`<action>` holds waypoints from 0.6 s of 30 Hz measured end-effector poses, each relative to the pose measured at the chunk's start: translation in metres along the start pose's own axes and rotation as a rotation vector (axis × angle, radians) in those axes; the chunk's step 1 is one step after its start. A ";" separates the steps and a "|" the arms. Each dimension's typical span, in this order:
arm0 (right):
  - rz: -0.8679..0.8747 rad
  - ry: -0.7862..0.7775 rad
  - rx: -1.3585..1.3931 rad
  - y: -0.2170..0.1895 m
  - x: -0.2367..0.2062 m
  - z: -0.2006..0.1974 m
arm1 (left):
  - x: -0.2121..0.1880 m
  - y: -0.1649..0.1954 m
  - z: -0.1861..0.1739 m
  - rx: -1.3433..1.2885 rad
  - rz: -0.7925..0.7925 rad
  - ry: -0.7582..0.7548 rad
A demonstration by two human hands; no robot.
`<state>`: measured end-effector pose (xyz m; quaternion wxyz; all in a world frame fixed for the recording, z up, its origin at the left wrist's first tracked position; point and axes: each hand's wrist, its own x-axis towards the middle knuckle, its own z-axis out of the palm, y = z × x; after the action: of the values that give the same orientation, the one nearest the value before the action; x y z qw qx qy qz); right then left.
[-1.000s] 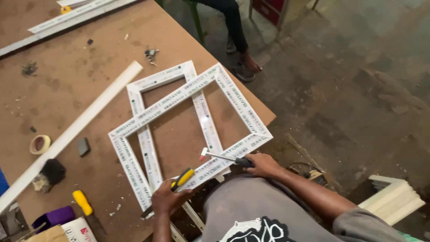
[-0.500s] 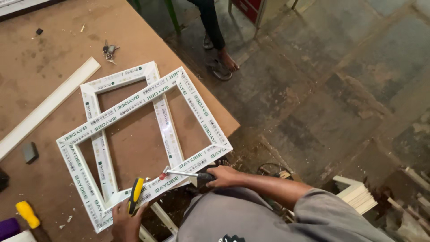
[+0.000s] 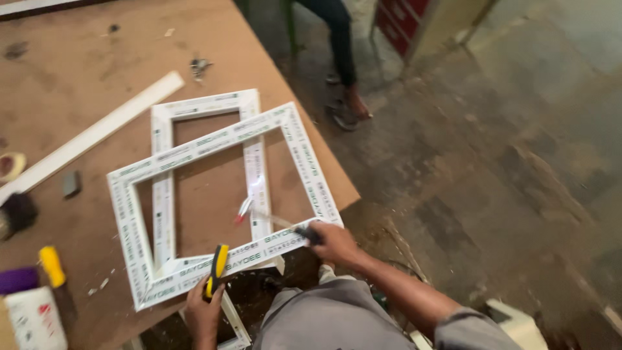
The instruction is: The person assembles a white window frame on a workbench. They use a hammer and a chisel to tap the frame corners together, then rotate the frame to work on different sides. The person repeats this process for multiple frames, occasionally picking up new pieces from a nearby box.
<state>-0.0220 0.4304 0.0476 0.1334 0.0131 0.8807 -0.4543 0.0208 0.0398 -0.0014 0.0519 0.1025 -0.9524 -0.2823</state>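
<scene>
Your left hand (image 3: 202, 312) sits at the near table (image 3: 78, 78) edge, its grip clenched around a yellow-and-black handled tool (image 3: 217, 269) that lies across the near rail of the upper white frame (image 3: 223, 146). Your right hand (image 3: 334, 243) is just beside that frame's near right corner, its grip closed on a dark-handled tool (image 3: 285, 223) whose thin shaft reaches left to a reddish tip blurred over the frame opening. The upper frame lies flat, skewed, on top of the lower white frame (image 3: 201, 105); the 2 overlap and touch. Left of them: a yellow handle (image 3: 50, 266), a purple object (image 3: 16, 280), a dark brush (image 3: 16, 214), a small grey block (image 3: 71, 184). Further off, a long white strip (image 3: 97, 133) runs diagonally. Beyond the table, another person's leg (image 3: 340, 52) stands on the floor.
</scene>
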 end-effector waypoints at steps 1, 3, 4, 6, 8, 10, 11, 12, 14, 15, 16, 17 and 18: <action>-0.105 0.108 -0.060 0.001 0.006 -0.009 | 0.000 0.004 -0.004 0.017 -0.001 0.000; -0.251 0.308 -0.170 0.007 0.017 -0.027 | 0.004 0.015 -0.009 0.037 -0.071 -0.033; -0.288 0.399 -0.219 0.012 0.021 -0.033 | 0.006 0.020 -0.012 0.043 -0.140 -0.070; -0.282 0.501 -0.253 0.025 0.023 -0.039 | 0.012 0.027 -0.017 0.089 -0.206 -0.125; -0.208 0.515 -0.234 0.039 0.021 -0.036 | 0.019 0.030 -0.018 0.164 -0.207 -0.155; 0.048 0.373 -0.067 0.052 0.021 -0.026 | 0.025 0.029 -0.016 0.152 -0.172 -0.126; 0.171 0.296 0.011 0.058 0.024 -0.021 | 0.027 0.028 -0.015 0.143 -0.160 -0.109; 0.202 0.314 0.125 0.064 0.027 -0.016 | 0.030 0.028 -0.013 0.099 -0.163 -0.095; 0.270 0.326 0.352 0.072 0.029 -0.003 | 0.028 0.025 -0.014 0.019 -0.185 -0.065; 0.213 0.337 0.390 0.075 0.031 0.001 | 0.029 0.024 -0.016 0.010 -0.179 -0.044; 0.151 0.351 0.428 0.076 0.034 0.003 | 0.032 0.025 -0.017 -0.001 -0.168 -0.019; 0.093 0.367 0.467 0.077 0.034 0.005 | 0.032 0.025 -0.019 -0.013 -0.155 0.003; 0.125 0.362 0.377 0.077 0.031 0.005 | 0.033 0.025 -0.022 -0.041 -0.145 -0.024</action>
<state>-0.0399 0.4684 -0.0243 -0.0032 0.1728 0.7875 -0.5916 -0.0117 0.0413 0.0321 0.0221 0.1667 -0.9371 -0.3059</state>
